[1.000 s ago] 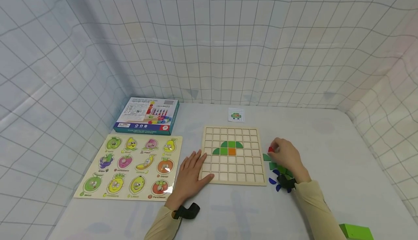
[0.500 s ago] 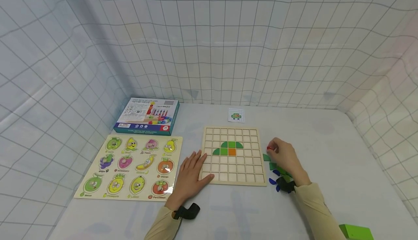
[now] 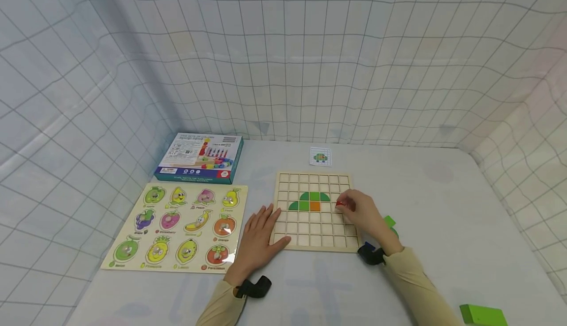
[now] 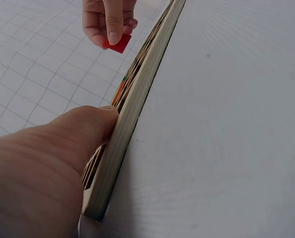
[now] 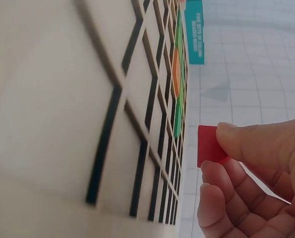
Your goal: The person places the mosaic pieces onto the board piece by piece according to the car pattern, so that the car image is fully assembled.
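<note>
My right hand (image 3: pixel 362 213) pinches a small red tile (image 5: pixel 207 147) between thumb and fingers, held above the right part of a wooden grid board (image 3: pixel 315 248). In the left wrist view the red tile's flat face and corners show. Set in the board's cells are several green tiles (image 3: pixel 303 206), some with rounded edges, and one orange tile (image 3: pixel 314 206). My left hand (image 3: pixel 258 241) lies spread at the board's lower left, its thumb touching the board's edge. Some loose green pieces (image 3: pixel 390 221) and a blue piece (image 3: pixel 368 245) are partly hidden by my right arm.
Left of the board lies a fruit peg puzzle (image 3: pixel 174 237), with a boxed toy set (image 3: pixel 199 156) behind it. A small pattern card (image 3: pixel 320 156) lies beyond the board. A green block (image 3: pixel 483 314) is near the front right. Gridded cloth walls (image 3: pixel 305 70) surround the table.
My right hand has carried the red tile leftward, from beside the loose pieces to over the board. The left hand has stayed in place.
</note>
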Demonstrator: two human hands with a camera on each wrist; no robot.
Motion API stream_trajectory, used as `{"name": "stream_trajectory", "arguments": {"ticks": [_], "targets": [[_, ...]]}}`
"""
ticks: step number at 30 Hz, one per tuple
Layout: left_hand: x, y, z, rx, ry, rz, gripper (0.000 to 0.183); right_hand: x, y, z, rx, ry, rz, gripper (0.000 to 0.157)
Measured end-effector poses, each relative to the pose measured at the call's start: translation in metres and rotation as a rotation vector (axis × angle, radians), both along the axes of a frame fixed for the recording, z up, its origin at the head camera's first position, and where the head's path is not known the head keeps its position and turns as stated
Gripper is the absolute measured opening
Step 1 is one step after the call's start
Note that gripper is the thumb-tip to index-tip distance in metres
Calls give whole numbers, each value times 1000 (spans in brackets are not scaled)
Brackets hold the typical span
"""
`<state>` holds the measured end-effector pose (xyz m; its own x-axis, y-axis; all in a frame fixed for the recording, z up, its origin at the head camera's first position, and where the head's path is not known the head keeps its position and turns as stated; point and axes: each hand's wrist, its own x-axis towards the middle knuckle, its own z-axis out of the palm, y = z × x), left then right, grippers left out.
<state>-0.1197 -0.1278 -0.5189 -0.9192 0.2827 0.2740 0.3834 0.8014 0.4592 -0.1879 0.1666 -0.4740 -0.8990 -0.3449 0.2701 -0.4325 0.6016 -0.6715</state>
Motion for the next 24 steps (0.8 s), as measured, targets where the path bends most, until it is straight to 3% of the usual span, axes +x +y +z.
{"name": "stream_trajectory", "arguments": {"ticks": [14, 24], "targets": [[0, 0, -1, 7, 11, -3, 73, -7, -24, -3, 43, -66, 69, 5], [-1, 0, -1, 8, -25, 4, 73, -9, -31, 3, 174, -78, -31, 5]]}}
